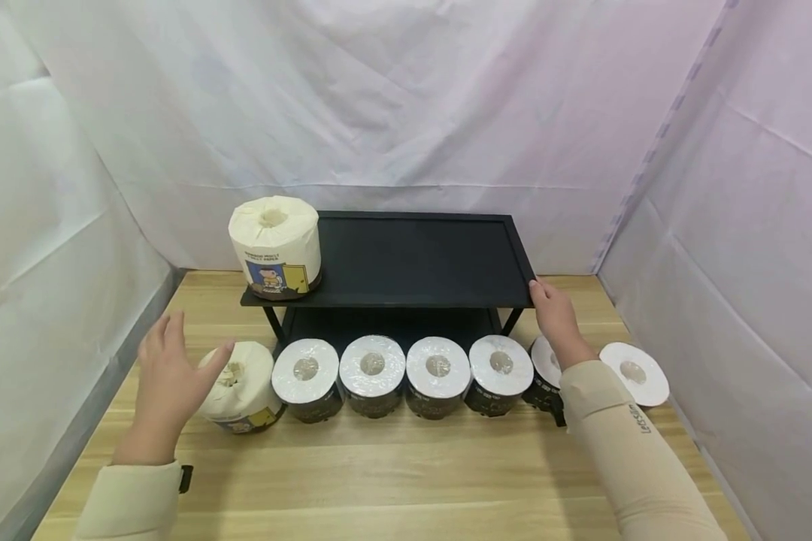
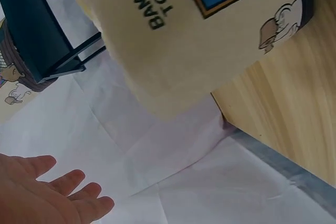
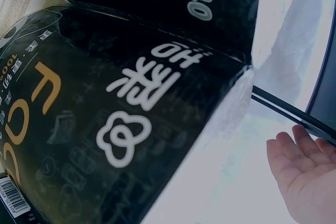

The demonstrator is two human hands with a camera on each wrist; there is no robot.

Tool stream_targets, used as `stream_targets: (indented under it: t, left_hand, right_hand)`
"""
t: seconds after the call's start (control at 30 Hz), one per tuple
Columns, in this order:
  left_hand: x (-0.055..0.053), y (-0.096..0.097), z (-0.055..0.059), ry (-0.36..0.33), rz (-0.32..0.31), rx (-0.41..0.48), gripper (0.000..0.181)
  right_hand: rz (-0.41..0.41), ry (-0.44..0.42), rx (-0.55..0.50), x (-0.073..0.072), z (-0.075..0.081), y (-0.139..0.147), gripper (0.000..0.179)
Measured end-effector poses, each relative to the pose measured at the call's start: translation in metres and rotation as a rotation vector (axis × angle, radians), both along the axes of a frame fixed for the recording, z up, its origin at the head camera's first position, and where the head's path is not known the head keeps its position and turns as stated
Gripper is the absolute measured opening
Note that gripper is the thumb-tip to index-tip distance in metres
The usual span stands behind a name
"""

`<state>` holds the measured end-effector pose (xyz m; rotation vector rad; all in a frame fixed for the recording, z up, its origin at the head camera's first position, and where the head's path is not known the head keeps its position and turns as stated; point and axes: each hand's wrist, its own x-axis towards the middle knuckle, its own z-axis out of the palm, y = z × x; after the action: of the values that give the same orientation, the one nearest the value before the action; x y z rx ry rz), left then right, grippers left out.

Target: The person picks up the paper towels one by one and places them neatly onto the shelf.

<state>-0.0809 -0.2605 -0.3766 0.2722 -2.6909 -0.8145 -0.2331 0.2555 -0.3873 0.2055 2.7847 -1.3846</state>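
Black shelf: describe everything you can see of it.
The black shelf stands upright on the wood-grain table, behind a row of rolls. Its smooth upper board has a raised rim; slim supports and a partly hidden lower board show beneath. A wrapped roll stands on its left end; the right hand touches its front right corner.

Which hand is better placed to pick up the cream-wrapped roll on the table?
Left, I'd judge. The left hand is open, close to that cream-wrapped roll; the right hand holds the front right corner of the black shelf, farther away.
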Motion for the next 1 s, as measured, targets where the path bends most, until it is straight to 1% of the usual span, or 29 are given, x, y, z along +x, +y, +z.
stream_targets:
  t: [0.1,0.23,0.33,0.57,0.77,1.0]
  left_hand:
    - [0.002,-0.001,-0.004,-0.032,0.008,0.016,0.089]
    - [0.005,-0.002,-0.010,-0.098,0.013,0.034,0.094]
    - [0.006,-0.003,-0.016,-0.134,0.008,0.049,0.095]
    - [0.009,-0.005,-0.024,-0.173,0.002,0.077,0.097]
    - [0.013,-0.005,-0.030,-0.212,0.001,0.080,0.099]
    - [0.015,-0.006,-0.037,-0.222,-0.036,0.087,0.102]
  right_hand:
    - [-0.001,-0.002,0.000,0.000,0.000,0.000,0.058]
    - [-0.007,-0.002,0.002,0.000,-0.001,0.001,0.058]
    - [-0.009,0.000,0.001,0.000,0.000,0.001,0.058]
    - [-0.014,-0.003,-0.007,0.000,0.000,0.000,0.058]
    - [-0.008,-0.014,-0.008,0.000,-0.001,-0.001,0.059]
    - [-0.007,-0.007,0.012,0.001,0.002,0.000,0.059]
